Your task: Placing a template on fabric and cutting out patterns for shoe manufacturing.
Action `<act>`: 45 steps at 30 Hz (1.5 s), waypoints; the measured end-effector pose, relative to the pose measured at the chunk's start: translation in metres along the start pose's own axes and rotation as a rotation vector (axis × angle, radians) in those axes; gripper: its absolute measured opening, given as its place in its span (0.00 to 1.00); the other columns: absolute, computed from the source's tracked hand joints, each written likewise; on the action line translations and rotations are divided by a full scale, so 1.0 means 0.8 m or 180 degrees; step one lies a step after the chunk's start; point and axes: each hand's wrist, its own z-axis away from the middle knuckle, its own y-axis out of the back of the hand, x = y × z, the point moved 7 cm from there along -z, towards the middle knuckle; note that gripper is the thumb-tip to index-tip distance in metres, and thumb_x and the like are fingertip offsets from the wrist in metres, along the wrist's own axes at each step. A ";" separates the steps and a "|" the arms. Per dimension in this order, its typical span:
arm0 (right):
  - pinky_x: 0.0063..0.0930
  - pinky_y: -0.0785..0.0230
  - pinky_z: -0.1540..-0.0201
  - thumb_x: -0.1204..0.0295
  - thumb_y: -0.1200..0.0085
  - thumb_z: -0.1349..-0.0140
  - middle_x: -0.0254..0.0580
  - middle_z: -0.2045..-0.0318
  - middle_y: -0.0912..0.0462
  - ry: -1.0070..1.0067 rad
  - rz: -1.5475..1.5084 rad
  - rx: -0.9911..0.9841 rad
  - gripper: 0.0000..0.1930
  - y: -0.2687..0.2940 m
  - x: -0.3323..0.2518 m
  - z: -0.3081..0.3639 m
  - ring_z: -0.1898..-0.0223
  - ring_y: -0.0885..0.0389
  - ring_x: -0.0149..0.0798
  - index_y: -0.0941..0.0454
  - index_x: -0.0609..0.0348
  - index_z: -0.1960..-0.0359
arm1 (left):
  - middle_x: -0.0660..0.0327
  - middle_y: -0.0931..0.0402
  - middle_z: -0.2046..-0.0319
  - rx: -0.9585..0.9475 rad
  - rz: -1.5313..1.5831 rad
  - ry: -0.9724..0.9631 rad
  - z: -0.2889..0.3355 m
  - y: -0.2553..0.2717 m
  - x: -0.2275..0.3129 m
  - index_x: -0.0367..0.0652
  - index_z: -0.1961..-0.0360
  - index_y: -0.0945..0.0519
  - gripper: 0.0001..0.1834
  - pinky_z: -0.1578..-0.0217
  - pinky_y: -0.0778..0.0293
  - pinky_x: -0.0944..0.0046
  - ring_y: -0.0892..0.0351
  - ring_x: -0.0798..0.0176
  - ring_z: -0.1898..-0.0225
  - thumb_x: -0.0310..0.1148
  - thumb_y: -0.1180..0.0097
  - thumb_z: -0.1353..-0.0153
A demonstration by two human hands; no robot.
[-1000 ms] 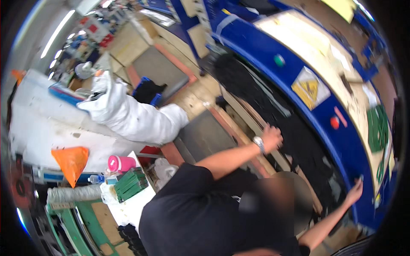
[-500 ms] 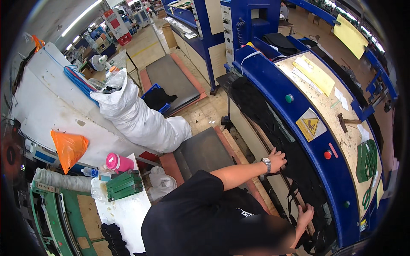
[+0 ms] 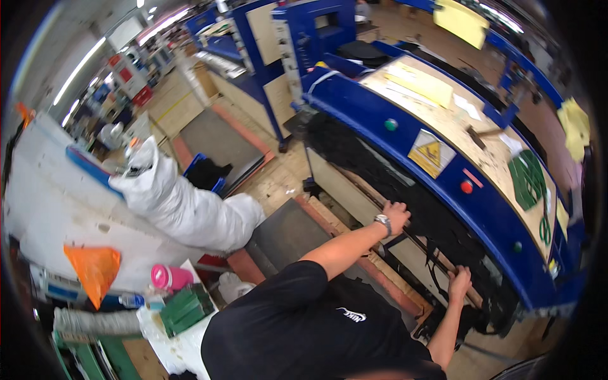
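Observation:
I lean over a long blue machine (image 3: 443, 183) with a wooden top. A dark, ragged sheet of black fabric (image 3: 373, 168) hangs along its front, under the blue rim. My left hand (image 3: 397, 214), with a wristwatch on the wrist, is curled onto this fabric at mid-length. Lower to the right, my right hand (image 3: 460, 280) grips the fabric's edge where it lies over a wooden rail (image 3: 354, 244). Both arms are stretched out from my black shirt.
A stuffed white sack (image 3: 183, 209) leans on a white panel at left, with an orange bag (image 3: 95, 269), a pink bottle (image 3: 170, 277) and green packs (image 3: 185, 308) nearby. Grey floor mats (image 3: 288, 237) lie before the machine. More blue machines (image 3: 304, 38) stand behind.
The view has swung so the machine sits further right. My right hand has come in along the fabric, closer to my left hand, which stays on the fabric.

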 end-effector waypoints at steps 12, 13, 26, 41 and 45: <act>0.43 0.26 0.57 0.60 0.30 0.45 0.57 0.63 0.16 0.0169 -0.0238 -0.2359 0.19 0.025 -0.044 0.018 0.57 0.16 0.56 0.16 0.67 0.64 | 0.56 0.21 0.59 -0.0516 0.0219 -0.0132 0.104 0.041 -0.005 0.46 0.55 0.15 0.19 0.47 0.28 0.45 0.21 0.49 0.50 0.45 0.32 0.43; 0.42 0.26 0.58 0.61 0.30 0.45 0.57 0.62 0.16 0.0091 -0.0477 -0.2132 0.18 0.026 -0.039 0.004 0.57 0.16 0.55 0.17 0.66 0.64 | 0.56 0.18 0.60 -0.0679 0.0695 0.0028 0.107 0.047 -0.009 0.44 0.55 0.15 0.18 0.50 0.25 0.47 0.18 0.50 0.53 0.42 0.32 0.42; 0.47 0.37 0.35 0.68 0.22 0.58 0.50 0.37 0.26 0.1926 -0.0695 -0.0722 0.45 -0.039 -0.129 -0.083 0.38 0.29 0.55 0.28 0.61 0.34 | 0.51 0.16 0.57 0.0690 0.1965 0.0780 0.013 0.077 -0.025 0.36 0.48 0.18 0.15 0.51 0.19 0.57 0.14 0.58 0.52 0.33 0.38 0.33; 0.49 0.38 0.37 0.75 0.22 0.70 0.54 0.38 0.26 0.1901 -0.0351 -0.0813 0.46 0.133 -0.065 0.034 0.39 0.29 0.57 0.25 0.64 0.39 | 0.65 0.25 0.55 -0.0454 -0.0211 -0.0971 -0.037 -0.025 0.028 0.54 0.53 0.16 0.28 0.55 0.38 0.44 0.30 0.55 0.49 0.54 0.27 0.54; 0.48 0.38 0.37 0.76 0.22 0.70 0.53 0.39 0.27 0.1536 -0.0326 -0.1122 0.47 0.054 -0.004 0.091 0.38 0.30 0.57 0.26 0.64 0.39 | 0.65 0.22 0.57 -0.0731 -0.0087 -0.0796 -0.053 -0.040 0.047 0.51 0.50 0.18 0.30 0.55 0.38 0.41 0.27 0.52 0.49 0.52 0.27 0.53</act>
